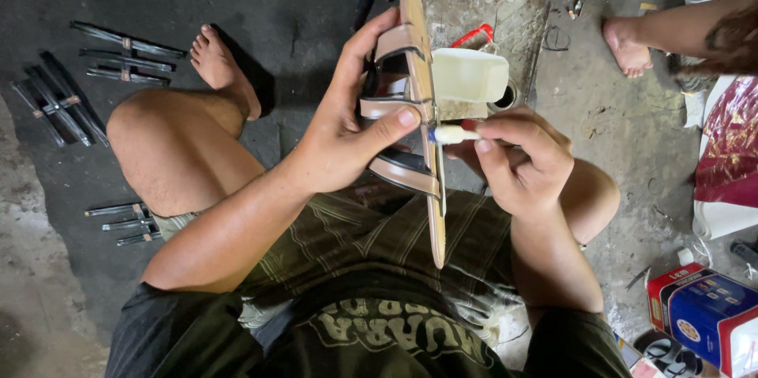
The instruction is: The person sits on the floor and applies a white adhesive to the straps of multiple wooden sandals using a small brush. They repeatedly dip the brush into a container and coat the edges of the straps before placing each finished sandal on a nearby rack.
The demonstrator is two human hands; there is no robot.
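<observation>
- Tan strapped sandal (426, 180), edge-up, gripped in closed left hand (347, 137).
- White glue tube (452, 135), pinched by closed right hand (521, 161).
- White plastic tub (470, 75), contents unseen.
- Dark concrete floor (300, 22), strap bundles (126, 50) alongside.

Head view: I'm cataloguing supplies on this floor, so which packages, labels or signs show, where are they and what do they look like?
Red, white and blue rectangular carton: bottom right corner, on the floor by the person's right elbow.
Glossy dark red and white plastic bag: right edge, standing on the floor.
Black and white printed round item: bottom edge, below the carton; kind unclear.
No signs or screens.
</observation>
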